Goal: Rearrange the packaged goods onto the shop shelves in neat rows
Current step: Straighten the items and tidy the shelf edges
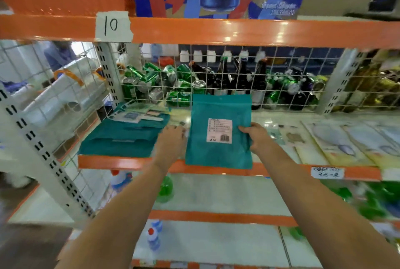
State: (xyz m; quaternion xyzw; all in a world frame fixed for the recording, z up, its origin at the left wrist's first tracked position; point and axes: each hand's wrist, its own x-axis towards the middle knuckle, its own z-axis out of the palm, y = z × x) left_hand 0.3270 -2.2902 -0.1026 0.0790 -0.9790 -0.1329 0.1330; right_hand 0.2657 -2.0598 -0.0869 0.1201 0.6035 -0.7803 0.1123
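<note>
A teal flat package [218,115] with a white barcode label stands almost upright over the front of the middle shelf [134,163]. My right hand [255,136] grips its right edge, thumb on the front. My left hand [173,141] is at its left edge, fingers behind or against it. To the left lies a stack of teal packages [121,138], with a few small flat packets [138,114] on the stack's far end. Pale flat packaged goods [337,141] lie in an overlapping row on the right of the shelf.
A white wire grid [216,78] backs the shelf; behind it lie green cans and dark bottles. An orange beam [216,32] with a paper "10" label runs overhead. Lower shelves hold green and white bottles. A white slotted upright [43,151] stands at left.
</note>
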